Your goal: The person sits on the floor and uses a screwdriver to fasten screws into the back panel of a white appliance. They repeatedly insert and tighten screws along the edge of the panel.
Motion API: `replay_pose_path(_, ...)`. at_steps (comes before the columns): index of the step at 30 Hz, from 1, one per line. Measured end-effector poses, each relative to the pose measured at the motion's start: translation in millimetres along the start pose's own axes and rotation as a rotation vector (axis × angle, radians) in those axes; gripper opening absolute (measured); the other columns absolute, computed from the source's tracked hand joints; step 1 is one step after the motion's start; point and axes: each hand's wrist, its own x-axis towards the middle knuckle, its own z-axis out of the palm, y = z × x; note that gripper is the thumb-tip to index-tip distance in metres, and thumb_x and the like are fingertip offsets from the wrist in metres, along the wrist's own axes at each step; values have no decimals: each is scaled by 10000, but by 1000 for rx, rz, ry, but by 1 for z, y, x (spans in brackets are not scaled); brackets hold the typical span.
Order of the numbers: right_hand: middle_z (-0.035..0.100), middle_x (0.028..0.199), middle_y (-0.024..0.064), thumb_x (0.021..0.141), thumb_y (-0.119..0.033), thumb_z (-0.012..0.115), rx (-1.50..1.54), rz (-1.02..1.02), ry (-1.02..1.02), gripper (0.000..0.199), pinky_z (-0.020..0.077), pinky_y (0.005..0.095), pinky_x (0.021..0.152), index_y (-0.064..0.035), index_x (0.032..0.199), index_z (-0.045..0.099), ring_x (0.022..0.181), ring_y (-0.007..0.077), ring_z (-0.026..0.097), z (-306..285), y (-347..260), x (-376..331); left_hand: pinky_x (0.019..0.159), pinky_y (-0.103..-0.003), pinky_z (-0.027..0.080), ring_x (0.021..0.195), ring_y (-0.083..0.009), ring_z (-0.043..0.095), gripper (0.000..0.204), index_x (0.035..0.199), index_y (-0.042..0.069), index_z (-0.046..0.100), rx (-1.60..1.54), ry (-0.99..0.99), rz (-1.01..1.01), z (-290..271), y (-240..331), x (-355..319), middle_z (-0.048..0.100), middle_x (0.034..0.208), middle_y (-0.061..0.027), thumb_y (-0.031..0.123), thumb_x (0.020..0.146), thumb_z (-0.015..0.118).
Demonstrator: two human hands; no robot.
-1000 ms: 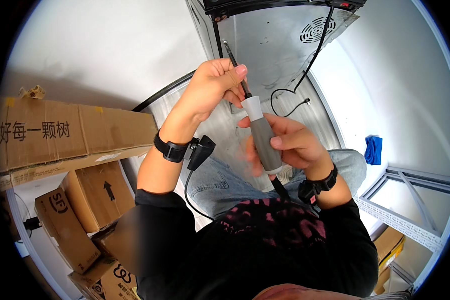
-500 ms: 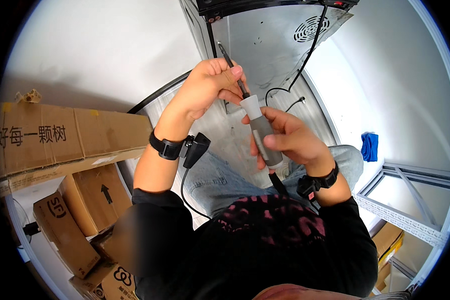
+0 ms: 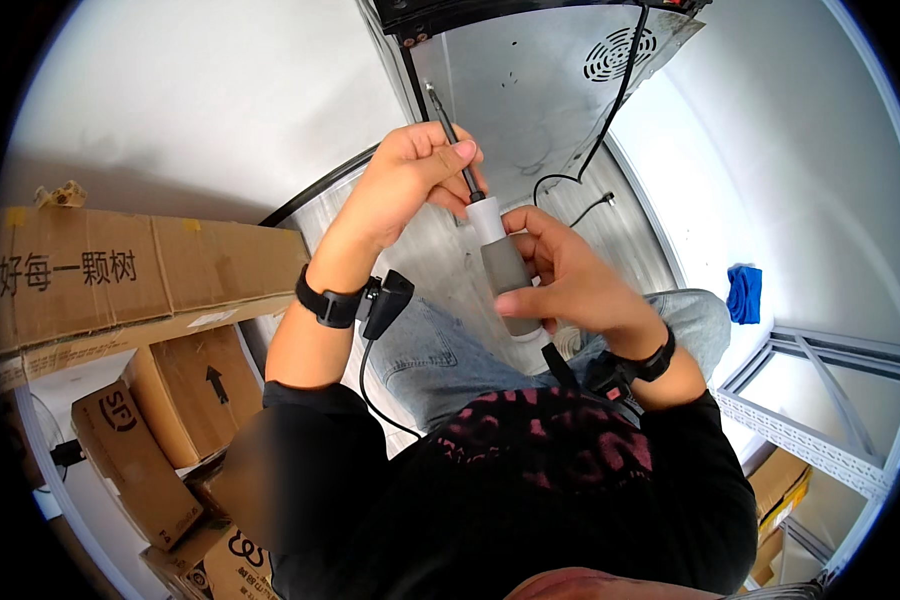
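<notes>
Right now both hands are on the screwdriver (image 3: 506, 262), held aslant above the person's lap in front of a metal cabinet (image 3: 515, 110). The left grip (image 3: 408, 182) pinches its dark shaft (image 3: 446, 118) between thumb and fingers; the right grip (image 3: 582, 277) is closed around the grey handle, thumb laid along its near side. I'd judge the step in hand to be steadying or adjusting the tool, and the next move to call for the handle held firm while the shaft is kept in line.

From where I stand, the right fingertips are partly hidden behind the handle, and the left ones partly behind the shaft. I can't tell whether the black strip (image 3: 558, 367) joins the handle's lower end. The cabinet's top is cut off, and the shaft's tip is too small to read.
</notes>
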Motion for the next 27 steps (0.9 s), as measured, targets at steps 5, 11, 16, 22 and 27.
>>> replay_pose_path(5,591,979,82,760,-167,721,-280,-35,11,609,484,208,575,-15,1251,394,935,154,599,8,5,5,492,-230,509,559,-92,578,237,891,-8,592,100,61,10,2,-9,-6,617,679,-66,228,899,612)
replay_pose_path(11,593,961,69,721,-182,749,437,124,-173,704,478,205,570,-2,1301,392,887,122,580,-4,2,2,448,-198,452,539,-69,554,207,910,8,593,-5,113,85,11,-11,-10,589,642,-23,215,903,608)
replay_pose_path(16,587,932,55,786,-214,709,107,-72,-116,638,451,223,542,17,1288,390,779,114,579,-9,24,10,443,-196,442,540,-57,548,201,957,-9,592,-67,208,192,19,-27,-11,613,658,-27,188,920,573)
replay_pose_path(22,618,1001,98,793,-220,699,239,-7,-79,574,435,220,607,-9,1244,412,800,119,603,-5,19,5,540,-218,482,552,-96,564,250,1019,7,597,9,187,176,21,-24,-12,644,728,-63,235,932,542)
replay_pose_path(27,639,934,100,816,-201,666,218,0,-59,479,435,198,459,-11,1182,423,664,113,603,-4,17,5,577,-247,510,643,-153,628,296,1102,-10,563,-63,157,174,12,-28,-8,659,782,-105,230,959,464)
